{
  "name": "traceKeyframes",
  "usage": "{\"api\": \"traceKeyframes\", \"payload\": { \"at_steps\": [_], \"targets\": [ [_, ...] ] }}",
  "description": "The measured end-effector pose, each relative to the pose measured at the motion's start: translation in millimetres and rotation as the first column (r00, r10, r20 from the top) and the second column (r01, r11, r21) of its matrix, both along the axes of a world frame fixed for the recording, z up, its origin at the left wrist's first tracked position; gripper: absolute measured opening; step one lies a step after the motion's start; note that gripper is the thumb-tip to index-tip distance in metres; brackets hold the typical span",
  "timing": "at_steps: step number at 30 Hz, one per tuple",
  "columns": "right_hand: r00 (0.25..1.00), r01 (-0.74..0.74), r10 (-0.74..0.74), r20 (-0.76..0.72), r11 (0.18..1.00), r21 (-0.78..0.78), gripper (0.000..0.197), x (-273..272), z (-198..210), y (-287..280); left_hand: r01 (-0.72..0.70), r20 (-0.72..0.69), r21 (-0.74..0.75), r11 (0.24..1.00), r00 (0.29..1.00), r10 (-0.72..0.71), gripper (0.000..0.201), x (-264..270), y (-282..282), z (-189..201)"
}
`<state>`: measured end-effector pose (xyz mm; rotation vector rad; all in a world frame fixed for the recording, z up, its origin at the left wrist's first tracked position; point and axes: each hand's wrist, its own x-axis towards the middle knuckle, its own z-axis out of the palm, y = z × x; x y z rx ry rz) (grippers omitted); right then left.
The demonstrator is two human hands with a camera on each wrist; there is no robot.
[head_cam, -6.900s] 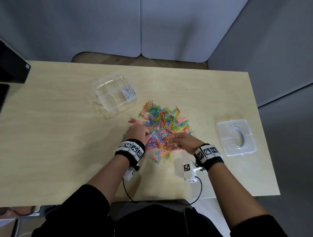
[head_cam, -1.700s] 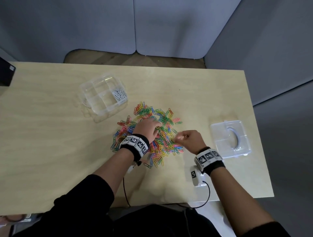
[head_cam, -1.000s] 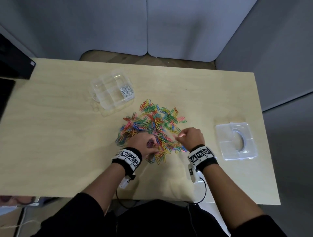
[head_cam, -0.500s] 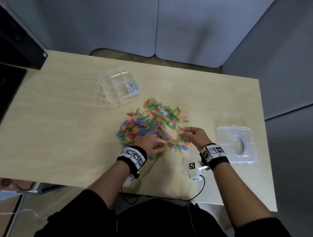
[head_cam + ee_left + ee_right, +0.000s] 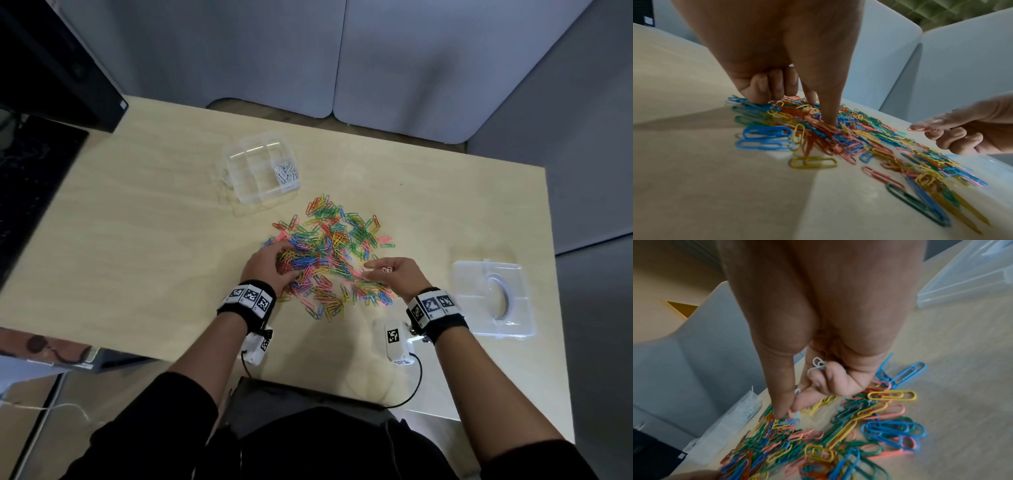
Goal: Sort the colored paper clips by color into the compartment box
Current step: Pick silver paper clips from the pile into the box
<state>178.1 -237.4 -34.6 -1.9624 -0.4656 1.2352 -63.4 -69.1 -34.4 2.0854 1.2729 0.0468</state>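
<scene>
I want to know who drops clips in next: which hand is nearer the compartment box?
Left. The left hand rests on the pile below the compartment box; the right hand is farther right, toward the lid.

Head view: dim, even light, wide-angle bend at the edges. Soft shadows lie beside the box (image 5: 262,169) and under the forearms on the table (image 5: 137,240); faint glare on the lid (image 5: 491,298). Left wrist view: broad shadow crosses the near table, near clips (image 5: 920,199) smeared. Right wrist view: hand (image 5: 818,337) looms soft, clips motion-blurred, edges stretched.
</scene>
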Motion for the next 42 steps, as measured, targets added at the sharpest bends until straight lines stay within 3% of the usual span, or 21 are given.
{"api": "traceKeyframes", "payload": {
  "at_steps": [5, 8, 10, 12, 14, 16, 19, 22, 28, 33, 37, 39, 42],
  "targets": [
    [0.997, -0.045, 0.047, 0.058, 0.998, -0.042, 0.016, -6, 13, 13, 0.002, -0.082, -0.032, 0.999, 0.997, -0.004, 0.075, -10, 16, -1],
    [0.996, 0.045, -0.04, 0.083, 0.997, -0.064, 0.017, -7, 16, 20, 0.058, -0.022, 0.018, 0.998, 0.998, -0.058, 0.057, -14, 19, 2],
    [0.968, 0.101, -0.071, 0.24, 0.988, -0.115, 0.018, -2, 16, 19, 0.181, 0.046, -0.015, 0.983, 0.982, -0.181, 0.037, -11, 13, 1],
    [0.908, 0.062, 0.05, 0.416, 0.966, -0.25, 0.02, 0, 16, 17, 0.357, 0.048, -0.084, 0.93, 0.934, -0.354, 0.027, -7, 3, -2],
    [0.859, -0.001, 0.205, 0.469, 0.917, -0.399, 0.027, -7, 18, 16, 0.464, -0.015, -0.116, 0.878, 0.883, -0.468, 0.029, -4, -4, -6],
    [0.838, 0.0, 0.253, 0.484, 0.886, -0.463, 0.036, -18, 13, 18, 0.463, 0.0, -0.103, 0.88, 0.885, -0.466, 0.033, -2, -4, -9],
    [0.848, 0.078, 0.161, 0.504, 0.904, -0.419, 0.031, -32, 8, 28, 0.363, 0.099, -0.047, 0.93, 0.929, -0.358, 0.021, 2, 6, -7],
    [0.871, 0.104, 0.11, 0.479, 0.912, -0.398, 0.022, -43, 8, 36, 0.304, 0.124, 0.046, 0.952, 0.944, -0.307, 0.015, 12, 24, -7],
    [0.902, 0.153, -0.007, 0.433, 0.941, -0.302, 0.018, -45, 8, 27, 0.421, 0.013, 0.052, 0.906, 0.906, -0.422, 0.036, 36, 40, -10],
    [0.942, 0.176, -0.107, 0.317, 0.964, -0.2, 0.022, -36, 12, 20, 0.251, 0.108, 0.031, 0.968, 0.962, -0.253, 0.019, 23, 58, -10],
    [0.964, 0.137, -0.087, 0.253, 0.973, -0.186, 0.016, -33, 13, 25, 0.326, 0.152, -0.086, 0.941, 0.938, -0.311, 0.023, 7, 67, -11],
    [0.97, 0.174, -0.141, 0.199, 0.972, -0.158, 0.008, -34, 14, 28, 0.253, 0.167, -0.09, 0.963, 0.957, -0.236, 0.025, 0, 69, -13],
    [0.984, 0.167, -0.155, 0.088, 0.974, -0.154, 0.012, -33, 17, 31, 0.206, 0.093, -0.028, 0.978, 0.975, -0.202, 0.024, -4, 71, -13]
  ]
}}
